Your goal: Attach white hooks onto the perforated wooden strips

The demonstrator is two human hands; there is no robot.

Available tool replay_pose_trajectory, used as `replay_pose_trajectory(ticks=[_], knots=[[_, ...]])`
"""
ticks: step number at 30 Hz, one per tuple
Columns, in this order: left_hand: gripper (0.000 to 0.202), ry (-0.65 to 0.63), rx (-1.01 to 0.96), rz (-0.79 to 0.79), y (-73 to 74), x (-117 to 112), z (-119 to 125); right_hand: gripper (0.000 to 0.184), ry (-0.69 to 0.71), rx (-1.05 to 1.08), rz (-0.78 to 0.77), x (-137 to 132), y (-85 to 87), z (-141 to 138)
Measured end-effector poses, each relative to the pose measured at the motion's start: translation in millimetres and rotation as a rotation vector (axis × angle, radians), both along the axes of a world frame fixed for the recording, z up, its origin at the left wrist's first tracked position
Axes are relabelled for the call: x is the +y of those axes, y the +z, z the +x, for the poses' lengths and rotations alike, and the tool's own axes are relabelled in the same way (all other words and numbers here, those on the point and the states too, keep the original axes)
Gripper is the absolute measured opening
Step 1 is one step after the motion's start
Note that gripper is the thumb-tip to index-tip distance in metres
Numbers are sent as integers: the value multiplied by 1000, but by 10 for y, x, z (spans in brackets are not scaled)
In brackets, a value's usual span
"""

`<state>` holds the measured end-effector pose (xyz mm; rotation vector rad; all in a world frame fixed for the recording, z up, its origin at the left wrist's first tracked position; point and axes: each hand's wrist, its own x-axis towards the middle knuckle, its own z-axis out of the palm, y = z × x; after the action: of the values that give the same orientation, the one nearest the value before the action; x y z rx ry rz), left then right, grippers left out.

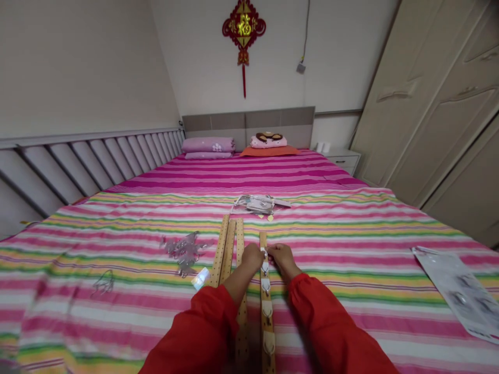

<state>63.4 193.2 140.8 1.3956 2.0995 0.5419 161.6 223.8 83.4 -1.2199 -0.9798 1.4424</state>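
Observation:
A narrow tan strip with holes [263, 240] lies lengthwise on the bed in front of me. Along it sits a row of white tabs [265, 284] with small metal rings or hooks. My left hand [252, 255] is closed at the strip's left edge, its fingertips mostly hidden. From the right, my right hand [284, 257] pinches at the white tab [264, 251] nearest the far end. Just left of my left hand lie several similar perforated strips [220, 249], partly covered by my left arm.
A heap of clear plastic pieces with metal parts [187, 252] lies to the left, near a shiny label [200, 279] and some thin wire [104, 282]. Packaged items [255, 204] lie farther up the striped bedspread [351, 249]. A clear package [460, 291] is at right.

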Motion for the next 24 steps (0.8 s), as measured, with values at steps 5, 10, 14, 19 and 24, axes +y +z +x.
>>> replay_pose_trajectory(ticks=[5, 10, 14, 19, 24], knots=[[14, -52, -16, 13, 8, -307, 15, 16, 9, -23, 7, -291, -36, 63], [15, -82, -55, 73, -20, -601, 77, 17, 16, -42, 19, -517, -65, 102], [17, -124, -103, 163, 65, -748, 71, 21, 28, -14, 19, -635, 7, 134], [23, 42, -166, 562, 128, -1002, -503, 23, 29, 52, 9, -810, 105, 247], [15, 348, -116, 626, -90, -1362, -1358, 21, 9, 104, -3, -950, 135, 339]])
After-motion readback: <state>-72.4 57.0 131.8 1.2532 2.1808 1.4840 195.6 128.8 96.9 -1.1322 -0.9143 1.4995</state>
